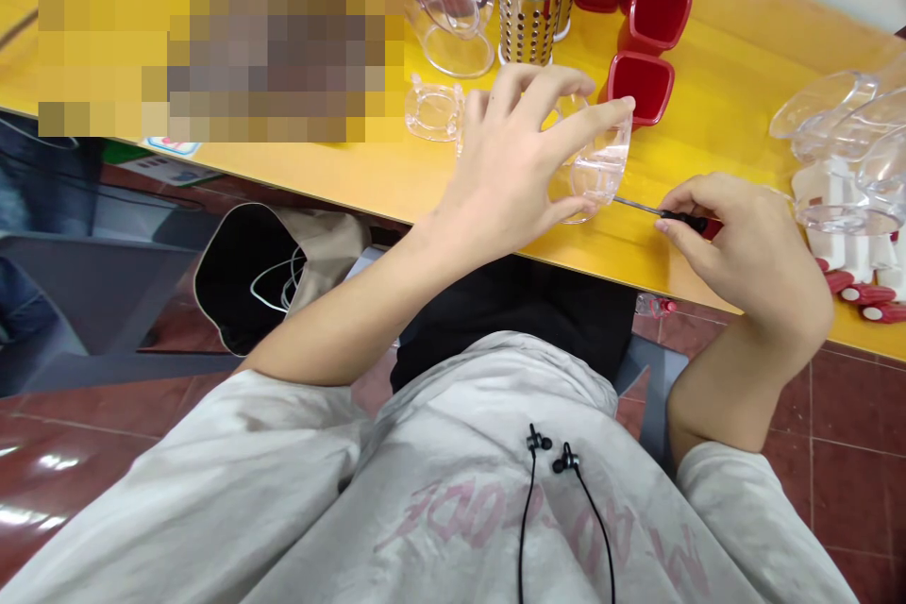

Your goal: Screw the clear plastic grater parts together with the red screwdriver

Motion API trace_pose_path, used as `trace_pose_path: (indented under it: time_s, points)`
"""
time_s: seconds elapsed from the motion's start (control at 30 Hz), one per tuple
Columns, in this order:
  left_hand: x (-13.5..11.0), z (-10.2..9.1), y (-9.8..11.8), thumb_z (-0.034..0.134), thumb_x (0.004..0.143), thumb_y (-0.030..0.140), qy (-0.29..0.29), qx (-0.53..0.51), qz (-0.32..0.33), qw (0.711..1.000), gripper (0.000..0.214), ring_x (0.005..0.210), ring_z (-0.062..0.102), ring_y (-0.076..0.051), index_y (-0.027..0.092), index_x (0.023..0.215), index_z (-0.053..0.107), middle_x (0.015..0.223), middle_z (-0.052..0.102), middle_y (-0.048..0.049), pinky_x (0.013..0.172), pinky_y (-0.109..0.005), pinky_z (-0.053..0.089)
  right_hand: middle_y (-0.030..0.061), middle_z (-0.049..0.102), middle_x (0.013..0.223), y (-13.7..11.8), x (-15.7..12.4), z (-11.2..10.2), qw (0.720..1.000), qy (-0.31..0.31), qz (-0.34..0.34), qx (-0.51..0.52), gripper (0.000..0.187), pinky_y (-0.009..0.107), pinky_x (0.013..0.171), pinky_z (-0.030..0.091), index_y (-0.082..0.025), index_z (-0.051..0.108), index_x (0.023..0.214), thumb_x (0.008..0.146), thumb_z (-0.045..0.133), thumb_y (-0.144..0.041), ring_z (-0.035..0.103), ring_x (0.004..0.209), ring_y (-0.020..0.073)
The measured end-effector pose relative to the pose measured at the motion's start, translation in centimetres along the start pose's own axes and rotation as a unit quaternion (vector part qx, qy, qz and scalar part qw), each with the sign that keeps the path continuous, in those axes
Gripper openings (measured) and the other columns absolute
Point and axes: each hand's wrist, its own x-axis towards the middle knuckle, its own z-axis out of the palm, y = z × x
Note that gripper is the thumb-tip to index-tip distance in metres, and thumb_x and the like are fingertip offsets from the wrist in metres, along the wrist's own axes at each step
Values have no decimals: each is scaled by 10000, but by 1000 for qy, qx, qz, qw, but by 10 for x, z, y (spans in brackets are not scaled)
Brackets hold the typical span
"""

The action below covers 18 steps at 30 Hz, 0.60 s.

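Observation:
My left hand (520, 146) is closed over a clear plastic part (601, 165) on the yellow table, with the index finger along its right rim and the thumb low on its side. A screwdriver (683, 219) with a dark handle is pinched in my right hand (743, 241). Its thin metal shaft points left, and the tip meets the lower right edge of the clear part; whether it sits in a screw is too small to tell. Left of my left hand lies a flat clear ring-shaped piece (433, 109).
Perforated metal drums (528, 14) with white tops stand behind my left hand. Several red square cups (641, 87) line up to their right. Clear plastic housings (842, 127) and white parts with red ends (860, 278) lie at the far right. A beige bag (329, 245) hangs below the table edge.

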Motion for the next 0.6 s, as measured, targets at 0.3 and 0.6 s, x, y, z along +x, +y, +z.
trace_pose_path:
  time_s: [0.3, 0.6]
  points:
    - [0, -2, 2, 826, 1117, 595, 4, 15, 7, 1000, 764, 1656, 585, -564, 575, 1863, 662, 1879, 652, -32, 1328, -886, 497, 154, 942, 1295, -5, 2, 5, 1000, -11, 6, 10, 213, 678, 1104, 685, -308, 909, 1254, 1158, 720, -294, 890, 1230, 460]
    - [-1, 7, -2, 863, 1071, 577, 39, 5, 16, 999, 792, 1609, 596, -557, 665, 1830, 655, 1841, 684, 5, 1308, -892, 497, 121, 970, 1225, -12, 4, 4, 1000, -1, 12, -15, 212, 687, 1132, 671, -340, 908, 1119, 1157, 713, -267, 894, 1225, 466]
